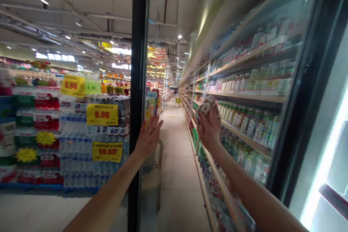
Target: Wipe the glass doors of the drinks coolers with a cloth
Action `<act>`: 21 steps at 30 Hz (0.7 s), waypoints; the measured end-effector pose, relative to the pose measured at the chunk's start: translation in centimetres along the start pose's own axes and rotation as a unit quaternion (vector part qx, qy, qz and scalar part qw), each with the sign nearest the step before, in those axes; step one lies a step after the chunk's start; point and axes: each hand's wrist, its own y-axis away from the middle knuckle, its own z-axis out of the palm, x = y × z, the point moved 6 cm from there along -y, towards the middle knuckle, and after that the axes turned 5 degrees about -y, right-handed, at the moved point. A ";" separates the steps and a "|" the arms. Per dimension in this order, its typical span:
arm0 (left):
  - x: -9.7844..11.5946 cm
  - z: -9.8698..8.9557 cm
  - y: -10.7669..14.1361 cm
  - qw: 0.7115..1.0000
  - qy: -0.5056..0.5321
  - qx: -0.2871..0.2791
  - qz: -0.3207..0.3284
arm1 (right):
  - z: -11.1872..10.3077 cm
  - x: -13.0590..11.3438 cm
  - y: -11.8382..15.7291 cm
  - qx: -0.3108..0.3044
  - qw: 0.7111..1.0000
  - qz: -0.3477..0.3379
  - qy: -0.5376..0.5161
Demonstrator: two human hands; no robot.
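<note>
A glass door with a black frame (138, 61) stands in front of me, its pane reaching across to another dark frame edge at the right. My left hand (149, 136) lies against the glass beside the left frame edge, fingers stretched out, holding nothing. Higher and to the right, my right hand (210, 125) presses a crumpled, patterned cloth (206, 106) to the pane, with its fingers over the cloth. Part of the cloth is hidden behind those fingers.
Shelves of bottles (244, 119) show through or in the glass on the right. Stacked drink packs (76, 145) with yellow price signs (102, 114) stand at the left. A tiled aisle (176, 145) runs back to a green cart (178, 100). A bright light strip (323, 166) is at far right.
</note>
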 end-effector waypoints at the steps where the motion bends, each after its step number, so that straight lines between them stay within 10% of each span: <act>1: 0.0 0.0 0.0 1.000 -0.001 0.004 -0.001 | -0.1 -0.1 0.1 0.002 1.000 -0.003 0.003; 7: 0.3 -0.3 -0.2 0.999 -0.020 0.032 0.004 | 0.8 -5.7 6.8 -0.113 0.973 -0.190 -0.062; 15: 0.7 -0.1 -0.3 0.999 -0.015 0.034 -0.016 | -1.2 3.4 0.1 0.005 0.999 0.011 0.034; 21: 4.2 -0.8 -2.5 0.993 -0.008 0.072 -0.095 | 0.0 -2.4 5.6 -0.069 0.992 -0.108 -0.002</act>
